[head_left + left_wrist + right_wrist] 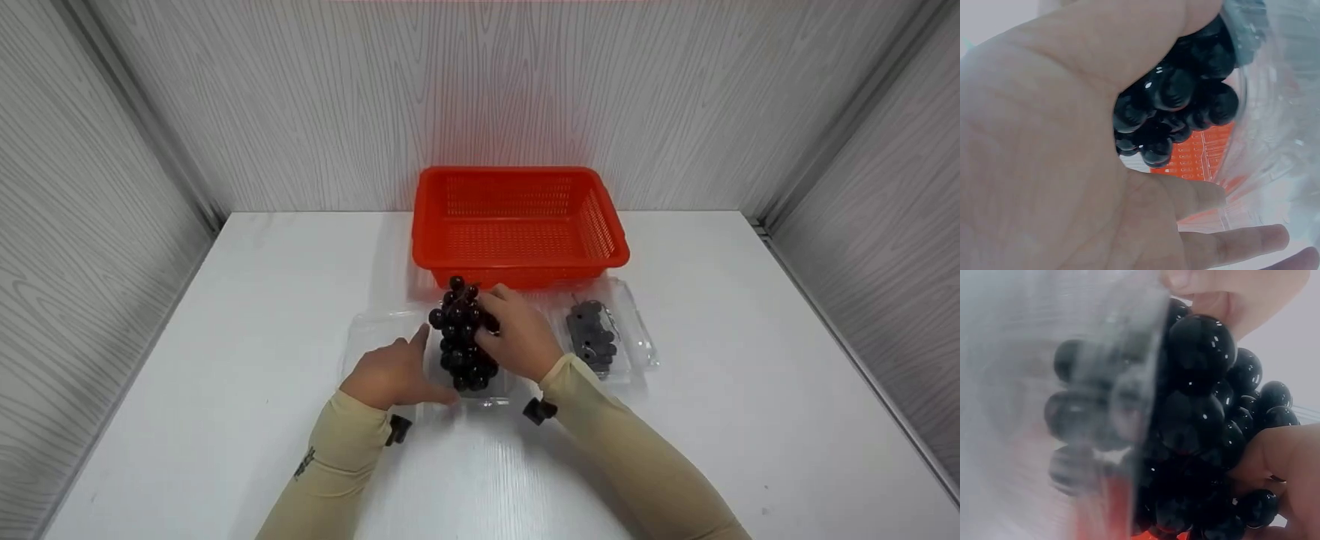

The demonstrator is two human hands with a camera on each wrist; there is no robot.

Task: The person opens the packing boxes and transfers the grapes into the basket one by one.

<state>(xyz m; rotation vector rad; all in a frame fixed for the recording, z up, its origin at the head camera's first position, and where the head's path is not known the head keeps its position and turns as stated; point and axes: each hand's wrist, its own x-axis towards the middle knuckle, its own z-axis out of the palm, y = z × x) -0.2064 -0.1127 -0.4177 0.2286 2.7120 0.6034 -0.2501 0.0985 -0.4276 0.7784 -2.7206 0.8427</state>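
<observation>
A white table [187,360] was closed in by three pale wood-grain panels: one across 12 o'clock [300,97], one at 9 [67,262] and one at 3 [885,240]. The two corners between them were lined with grey strips [836,124]. A red tint was thrown on the far panel above the basket [517,262].

With the clock centred on the grapes [457,358], these were counted: one red basket at 12 to 1 o'clock, set near the far panel; one bunch of dark grapes, held just on the near side of the basket; one grey bunch [592,337] at 3 o'clock, seen with clear plastic [636,330] about it; two hands; two beige sleeves [645,465]; two small black devices [540,410] at the wrists. More clear plastic [367,334] was spread at 9 o'clock and beneath the grapes; how many pieces there were could not be told.

The grapes were gripped from 3 o'clock by the right hand [523,334], its fingers and thumb bent in on them. The left hand [394,373] was held wide at 8 o'clock, thumb and fingers spread beside the bunch. In the right wrist view, part of the grapes was veiled by plastic; whether they were bagged could not be told.
</observation>
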